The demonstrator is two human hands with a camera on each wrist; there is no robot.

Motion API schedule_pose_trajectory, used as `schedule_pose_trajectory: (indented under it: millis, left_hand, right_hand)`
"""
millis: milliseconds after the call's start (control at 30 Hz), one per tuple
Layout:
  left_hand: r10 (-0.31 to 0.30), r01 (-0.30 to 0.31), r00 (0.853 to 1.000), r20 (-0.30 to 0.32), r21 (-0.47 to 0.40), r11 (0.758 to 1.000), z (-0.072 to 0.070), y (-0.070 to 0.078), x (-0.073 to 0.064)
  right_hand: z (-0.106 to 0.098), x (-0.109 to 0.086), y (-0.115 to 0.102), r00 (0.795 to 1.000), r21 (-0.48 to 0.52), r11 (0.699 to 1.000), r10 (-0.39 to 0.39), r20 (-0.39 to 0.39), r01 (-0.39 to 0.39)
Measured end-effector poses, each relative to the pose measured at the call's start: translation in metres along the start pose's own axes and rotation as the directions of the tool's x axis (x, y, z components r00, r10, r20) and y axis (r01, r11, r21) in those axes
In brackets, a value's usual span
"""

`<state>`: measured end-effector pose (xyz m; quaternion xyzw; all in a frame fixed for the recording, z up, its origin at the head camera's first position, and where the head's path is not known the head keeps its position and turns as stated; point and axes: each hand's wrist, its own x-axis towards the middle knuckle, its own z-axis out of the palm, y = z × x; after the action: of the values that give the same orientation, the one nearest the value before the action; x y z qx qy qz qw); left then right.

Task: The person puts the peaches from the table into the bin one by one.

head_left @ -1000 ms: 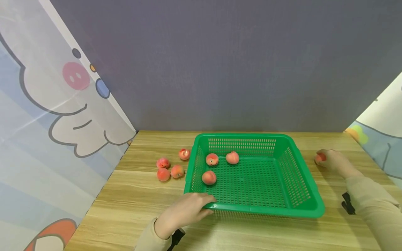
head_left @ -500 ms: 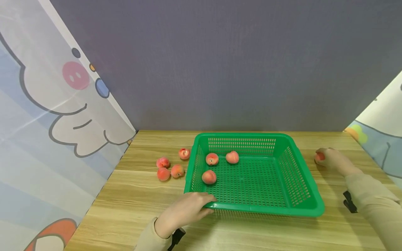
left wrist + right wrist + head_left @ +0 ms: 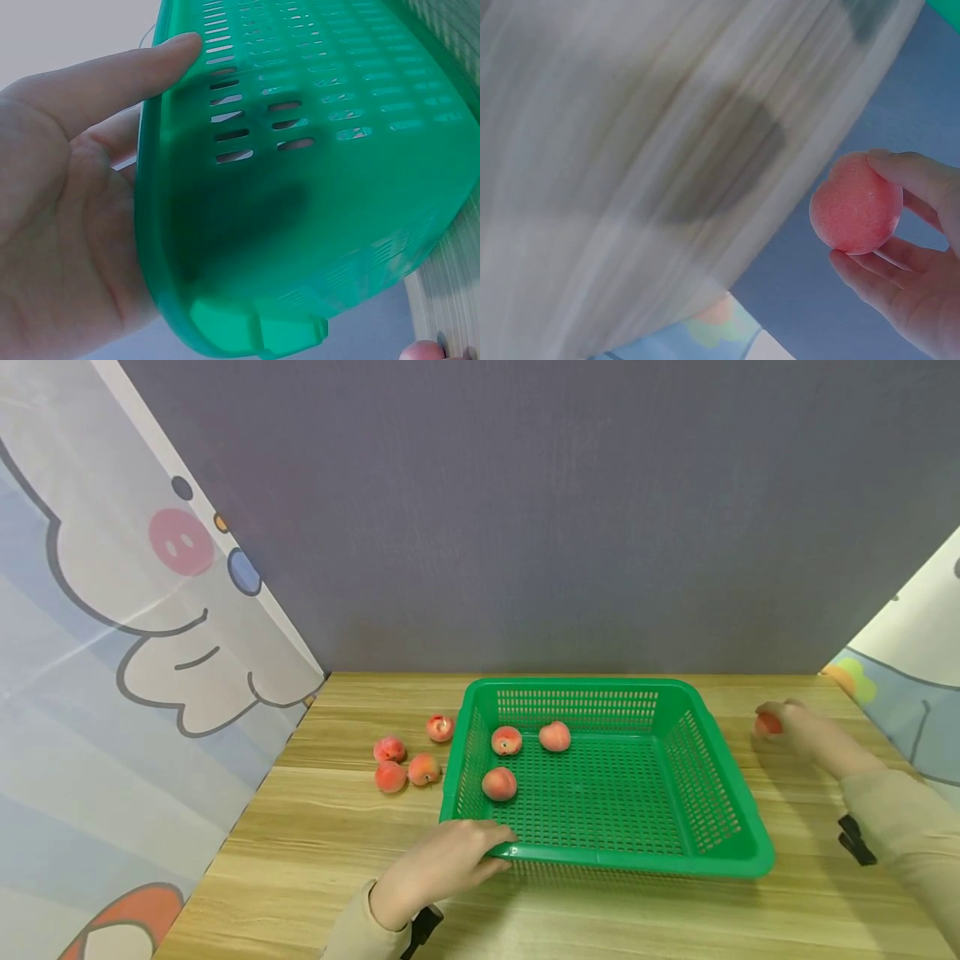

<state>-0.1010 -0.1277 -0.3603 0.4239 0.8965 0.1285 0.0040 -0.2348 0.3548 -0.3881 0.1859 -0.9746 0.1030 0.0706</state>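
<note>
My left hand (image 3: pixel 446 866) grips the near rim of a green plastic basket (image 3: pixel 600 860) at its left corner. In the left wrist view the thumb lies against the basket's slotted wall and the other fingers are on the opposite side of the rim. To the right of the basket, my right hand (image 3: pixel 813 737) pinches a peach (image 3: pixel 856 204) between thumb and fingers. In the right wrist view that peach is held up off the wooden table. Inside the basket, toward its left side, sit a peach (image 3: pixel 499 784), another peach (image 3: pixel 507 741) and a third peach (image 3: pixel 555 737).
Several peaches lie on the table (image 3: pixel 322 835) left of the basket, among them a yellowish-red peach (image 3: pixel 424 769) and a peach (image 3: pixel 440 727) close to the basket wall. A grey panel (image 3: pixel 525 527) rises behind the table. A cartoon-printed sheet (image 3: pixel 97 652) hangs at the left.
My right hand has raised the peach slightly and its forearm has shifted right. The left hand, the basket and the other peaches stay where they were.
</note>
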Motion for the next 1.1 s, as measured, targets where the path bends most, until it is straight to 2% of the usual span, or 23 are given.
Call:
schedule_pose_trajectory:
  millis: [333, 567, 767, 1100]
  left_hand:
    - [0.004, -0.004, 1.0, -0.003, 0.018, 1.0, 0.001, -0.001, 0.001]
    - [0.004, -0.004, 1.0, -0.006, 0.027, 1.0, 0.001, 0.0, 0.001]
    - [0.012, -0.011, 1.0, -0.015, 0.027, 1.0, 0.0, 0.0, 0.001]
    - [0.007, -0.007, 1.0, -0.013, 0.021, 1.0, 0.001, 0.0, 0.0]
  right_hand:
    - [-0.013, 0.003, -0.014, 0.991, -0.049, 0.996, -0.074, -0.108, 0.069]
    - [-0.019, 0.005, -0.027, 0.951, -0.091, 0.983, -0.178, -0.253, 0.16]
    - [-0.028, 0.007, -0.04, 0.949, -0.105, 0.982, -0.181, -0.257, 0.159]
    - [-0.038, 0.014, -0.06, 0.896, -0.155, 0.958, -0.282, -0.343, 0.242]
